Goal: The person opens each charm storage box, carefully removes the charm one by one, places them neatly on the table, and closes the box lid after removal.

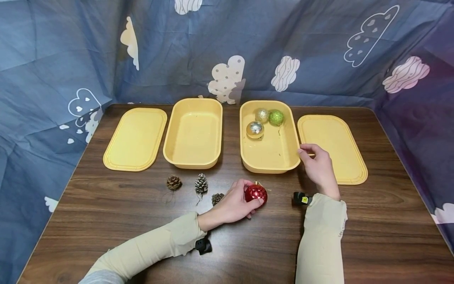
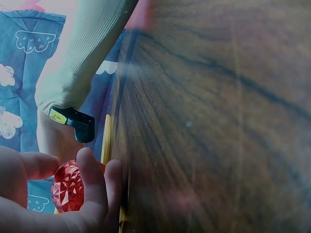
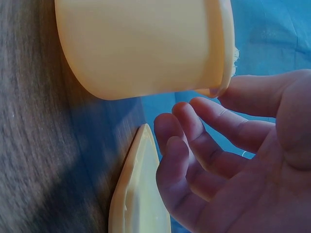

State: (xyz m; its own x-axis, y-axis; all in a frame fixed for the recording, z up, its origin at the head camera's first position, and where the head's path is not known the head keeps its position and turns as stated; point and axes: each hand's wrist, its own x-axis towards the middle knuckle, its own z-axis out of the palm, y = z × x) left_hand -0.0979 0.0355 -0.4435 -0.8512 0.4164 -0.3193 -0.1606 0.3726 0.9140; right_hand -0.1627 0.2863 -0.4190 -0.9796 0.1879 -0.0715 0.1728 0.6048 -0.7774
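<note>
My left hand [image 1: 234, 203] grips a shiny red Christmas ball [image 1: 256, 194] just above or on the table, thumb on its near side. In the left wrist view the faceted red ball [image 2: 69, 187] shows between the fingers. At the right yellow box [image 1: 270, 169], my right hand [image 1: 319, 167] holds the near right part of the rim; in the right wrist view the thumb [image 3: 252, 94] lies against the rim and the other fingers curl below it. Inside that box lie a green glitter ball [image 1: 276, 117], a pale glitter ball [image 1: 261, 115] and a shiny gold-silver ball [image 1: 255, 129].
A second yellow box [image 1: 193, 162] stands to the left. Flat yellow lids lie outside the boxes, one left [image 1: 136, 140] and one right [image 1: 342, 150]. A brown pine cone [image 1: 173, 182], a white-tipped pine cone [image 1: 201, 184] and another pine cone [image 1: 217, 198] partly behind the left hand lie in front.
</note>
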